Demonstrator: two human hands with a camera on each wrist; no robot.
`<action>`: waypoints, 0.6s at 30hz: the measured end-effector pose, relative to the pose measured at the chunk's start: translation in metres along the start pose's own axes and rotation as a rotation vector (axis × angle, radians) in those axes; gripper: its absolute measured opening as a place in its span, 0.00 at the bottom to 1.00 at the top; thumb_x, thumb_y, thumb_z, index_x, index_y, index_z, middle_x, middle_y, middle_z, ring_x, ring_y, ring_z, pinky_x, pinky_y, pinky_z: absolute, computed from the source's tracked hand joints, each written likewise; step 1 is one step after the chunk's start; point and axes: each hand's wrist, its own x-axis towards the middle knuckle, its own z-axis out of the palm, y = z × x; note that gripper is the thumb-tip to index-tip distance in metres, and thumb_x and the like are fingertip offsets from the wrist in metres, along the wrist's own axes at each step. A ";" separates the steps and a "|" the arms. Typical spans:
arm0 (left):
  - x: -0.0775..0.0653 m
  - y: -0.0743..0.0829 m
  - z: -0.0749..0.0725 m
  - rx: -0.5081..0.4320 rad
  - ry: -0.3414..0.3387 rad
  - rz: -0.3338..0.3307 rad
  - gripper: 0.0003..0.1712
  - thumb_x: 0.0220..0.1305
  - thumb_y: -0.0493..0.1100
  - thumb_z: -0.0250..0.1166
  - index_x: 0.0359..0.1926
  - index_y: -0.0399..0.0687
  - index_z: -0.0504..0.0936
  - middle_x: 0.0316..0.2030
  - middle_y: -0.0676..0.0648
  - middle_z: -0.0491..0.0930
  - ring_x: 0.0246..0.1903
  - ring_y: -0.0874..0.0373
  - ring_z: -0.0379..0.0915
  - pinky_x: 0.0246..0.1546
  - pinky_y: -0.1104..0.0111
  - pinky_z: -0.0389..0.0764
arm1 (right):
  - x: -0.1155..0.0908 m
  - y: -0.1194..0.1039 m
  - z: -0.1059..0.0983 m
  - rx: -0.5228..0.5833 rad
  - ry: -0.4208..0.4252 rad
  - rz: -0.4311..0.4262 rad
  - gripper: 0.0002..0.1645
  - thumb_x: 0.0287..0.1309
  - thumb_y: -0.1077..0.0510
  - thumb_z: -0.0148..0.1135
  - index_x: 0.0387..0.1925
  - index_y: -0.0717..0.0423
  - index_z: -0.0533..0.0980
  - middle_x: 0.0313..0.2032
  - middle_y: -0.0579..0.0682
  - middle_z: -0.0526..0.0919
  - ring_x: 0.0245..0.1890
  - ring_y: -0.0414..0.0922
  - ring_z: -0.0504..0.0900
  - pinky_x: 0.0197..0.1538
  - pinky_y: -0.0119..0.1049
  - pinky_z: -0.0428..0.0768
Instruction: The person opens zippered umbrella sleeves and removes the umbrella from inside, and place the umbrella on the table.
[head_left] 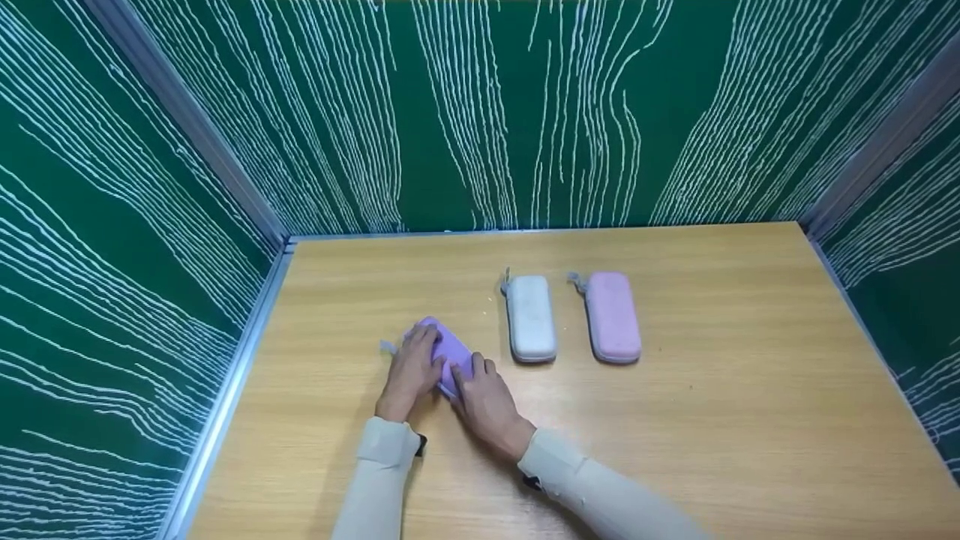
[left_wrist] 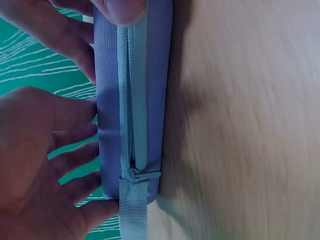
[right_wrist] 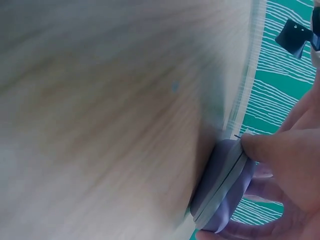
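Note:
A purple zip case (head_left: pixel 454 351) lies slanted on the table, with both hands on it. My left hand (head_left: pixel 411 366) grips its left side near the end with the grey fabric tab (left_wrist: pixel 133 215). The right hand (head_left: pixel 489 403) holds the nearer end, its thumb (right_wrist: pixel 257 147) against the zipper edge in the right wrist view. Along the case's side runs a light grey zipper (left_wrist: pixel 134 95), with a dark slit between its tapes. Its pull (left_wrist: pixel 147 175) sits by the tab. Parts of the case are hidden under the fingers.
A white zip case (head_left: pixel 531 319) lies to the right of the hands, and a pink zip case (head_left: pixel 615 319) lies beyond it. Both have grey tabs at their far ends. Green panels with white lines (head_left: pixel 450 112) wall the wooden table (head_left: pixel 735 420) at the back and sides.

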 end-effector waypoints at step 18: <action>0.001 0.006 0.002 0.012 0.002 -0.004 0.22 0.73 0.37 0.65 0.65 0.35 0.81 0.73 0.31 0.65 0.75 0.36 0.59 0.74 0.47 0.68 | -0.006 -0.007 0.007 -0.087 0.047 0.040 0.33 0.52 0.45 0.81 0.57 0.57 0.84 0.42 0.62 0.78 0.35 0.52 0.79 0.31 0.39 0.85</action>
